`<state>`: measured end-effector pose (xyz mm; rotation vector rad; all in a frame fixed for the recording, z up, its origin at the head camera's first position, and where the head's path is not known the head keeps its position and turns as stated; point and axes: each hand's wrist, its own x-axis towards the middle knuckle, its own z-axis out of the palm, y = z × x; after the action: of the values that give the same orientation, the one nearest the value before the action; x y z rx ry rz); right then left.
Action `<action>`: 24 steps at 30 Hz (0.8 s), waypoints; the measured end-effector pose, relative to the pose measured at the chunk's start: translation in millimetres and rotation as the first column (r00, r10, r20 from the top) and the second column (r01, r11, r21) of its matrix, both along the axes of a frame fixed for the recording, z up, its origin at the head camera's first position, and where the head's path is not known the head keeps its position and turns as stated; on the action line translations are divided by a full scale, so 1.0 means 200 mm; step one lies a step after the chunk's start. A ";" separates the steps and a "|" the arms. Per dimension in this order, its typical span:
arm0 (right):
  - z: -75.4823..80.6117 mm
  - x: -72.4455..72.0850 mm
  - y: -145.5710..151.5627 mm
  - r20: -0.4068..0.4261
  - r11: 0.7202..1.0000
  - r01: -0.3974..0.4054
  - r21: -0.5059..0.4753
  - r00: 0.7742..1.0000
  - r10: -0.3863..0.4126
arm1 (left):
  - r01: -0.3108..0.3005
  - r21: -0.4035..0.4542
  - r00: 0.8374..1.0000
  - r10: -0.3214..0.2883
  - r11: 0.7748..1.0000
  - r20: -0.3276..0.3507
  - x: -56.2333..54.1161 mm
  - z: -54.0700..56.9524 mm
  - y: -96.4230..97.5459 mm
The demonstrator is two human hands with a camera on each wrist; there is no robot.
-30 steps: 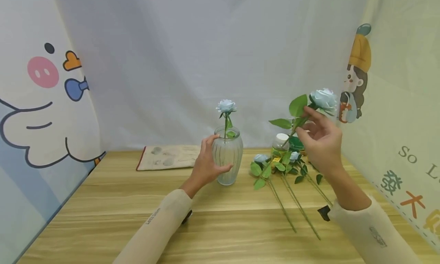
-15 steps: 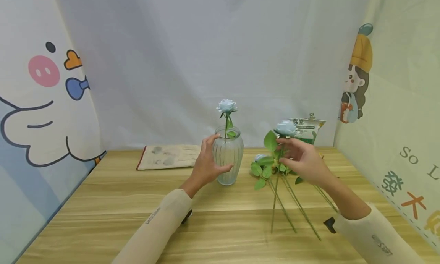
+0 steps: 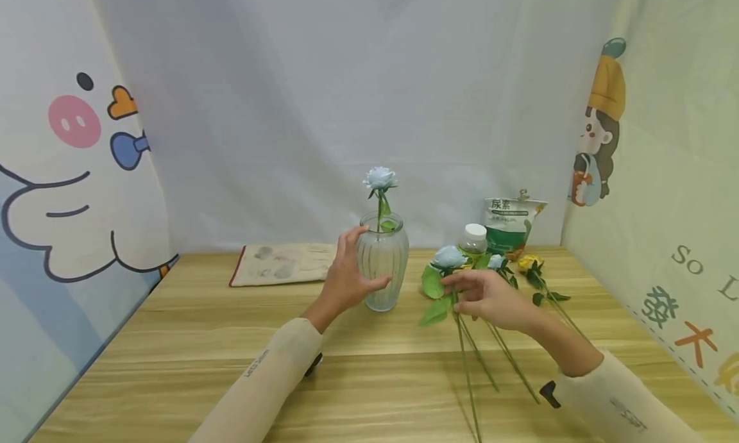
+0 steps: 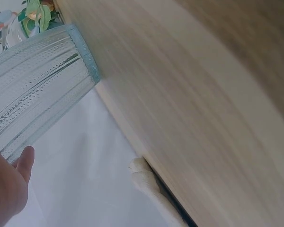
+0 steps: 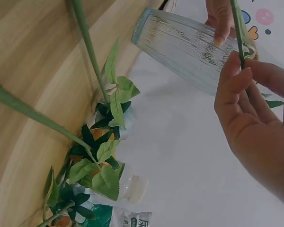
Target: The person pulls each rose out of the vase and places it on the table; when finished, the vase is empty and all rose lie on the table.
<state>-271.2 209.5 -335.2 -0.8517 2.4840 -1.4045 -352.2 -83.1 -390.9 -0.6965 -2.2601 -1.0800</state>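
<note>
In the head view my left hand (image 3: 345,275) holds a clear ribbed glass vase (image 3: 394,260), thumb across its front and fingers at its left side up to the rim. One pale blue rose (image 3: 380,177) stands upright in the vase, its bloom above the rim. To the vase's right, my right hand (image 3: 492,300) pinches another pale blue rose (image 3: 448,257) just below the bloom. This rose's long green stem (image 3: 469,379) points down toward the table's near side. The right wrist view shows thumb and fingertips meeting on that stem (image 5: 240,35).
Several roses lie behind and right of my right hand, including a yellow one (image 3: 528,262) and a small blue one (image 3: 496,261). Behind them stand a white-lidded jar (image 3: 475,235) and a clipped green-white bag (image 3: 510,222). A cream glove (image 3: 283,263) lies left of the vase.
My right hand has brought its rose down and left, from high at the right to low beside the vase, turning the stem more upright. The left hand and vase have stayed in place.
</note>
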 end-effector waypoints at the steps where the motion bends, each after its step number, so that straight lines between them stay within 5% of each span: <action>1: -0.01 -0.01 0.00 0.014 1.000 -0.005 0.008 1.000 0.005 | -0.001 -0.002 1.000 0.001 1.000 0.001 0.00 0.00 0.00; 11: -0.10 -0.05 0.01 0.173 0.996 -0.065 0.059 0.983 0.054 | 0.000 -0.006 1.000 0.000 1.000 0.002 0.01 0.01 -0.01; 24: -0.17 -0.09 0.04 0.218 0.991 -0.090 0.096 0.974 0.068 | -0.003 -0.010 1.000 0.003 1.000 -0.015 0.00 0.00 0.00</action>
<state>-288.3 216.8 -368.4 -0.7276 2.3128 -1.2552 -351.8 -84.1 -391.4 -0.7027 -2.2548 -1.0598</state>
